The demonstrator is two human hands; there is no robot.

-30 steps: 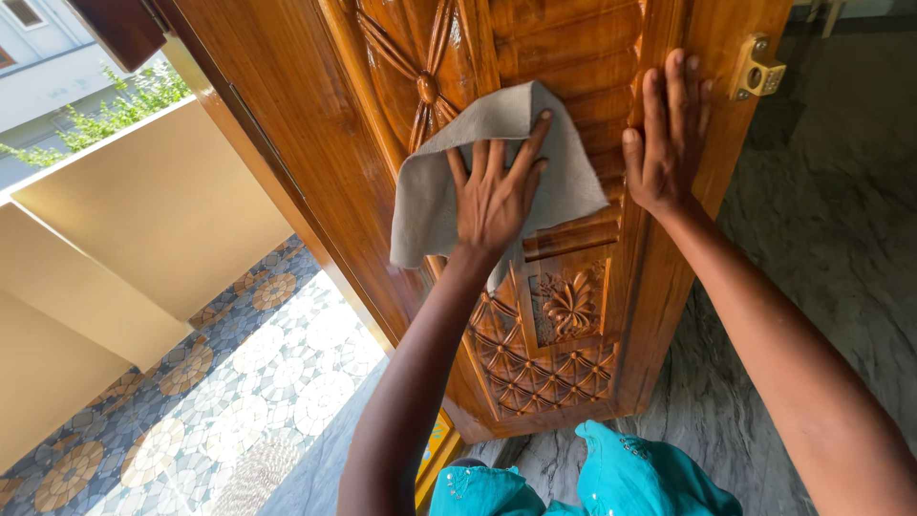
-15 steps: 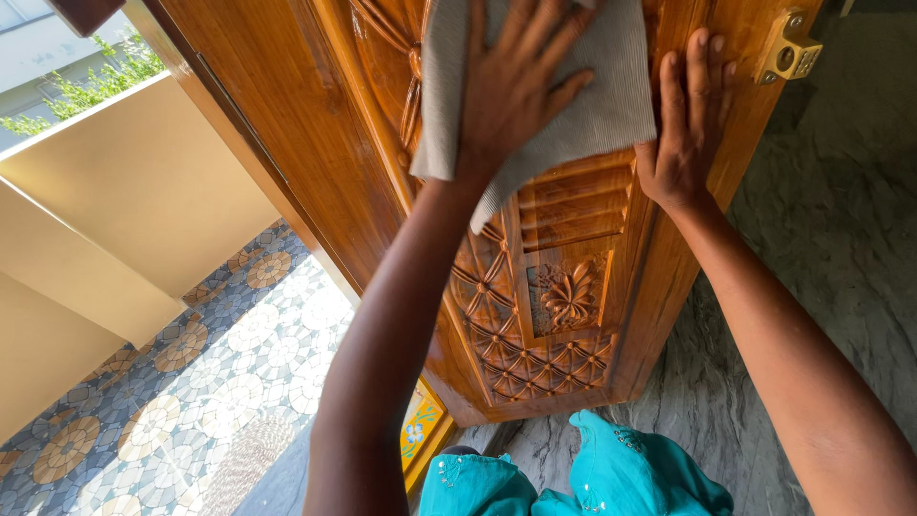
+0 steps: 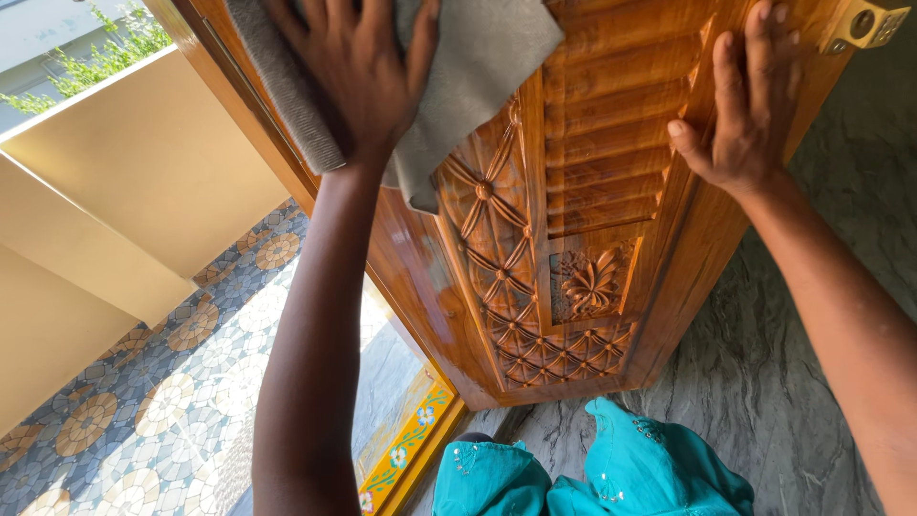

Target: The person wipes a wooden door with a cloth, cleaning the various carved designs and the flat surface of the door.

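**Cloth swept up and left across the carved door**

Since the earlier frames the left hand (image 3: 358, 72) and its grey cloth (image 3: 478, 67) have travelled from the middle slatted panel to the upper left of the frame, now over the door's plain outer stile. The view has shifted too: the brass fitting (image 3: 864, 24) sits in the upper right corner, partly cut off.

Progress, as a judgement only:
- The carved wooden door (image 3: 583, 172) shows a glossy sheen over the slats and lattice panel, but nothing tells wiped wood from unwiped.
- The cloth now covers the top left part of the door; the flower carving (image 3: 590, 282) and the lattice near the bottom, centre of frame, lie uncovered, well below the hand.
- What lies above the frame's top edge is hidden.

Hand pose:
- Left hand: flat, palm to the door, fingers spread and pointing up past the top edge. It presses the cloth against the wood rather than gripping it; fingers apart, no pinch. The cloth hangs loose in folds on both sides of the wrist, one corner drooping at centre top. Forearm runs straight up from the bottom centre-left.
- Right hand (image 3: 745, 105): bare, holds nothing, fingers together and extended, laid flat on the door's right stile in the upper right, just beside the slatted panel. Arm comes in from the lower right.

Around: patterned tile floor (image 3: 143, 401) lower left, grey marble floor (image 3: 821, 287) right, teal clothing (image 3: 592, 473) at bottom centre.
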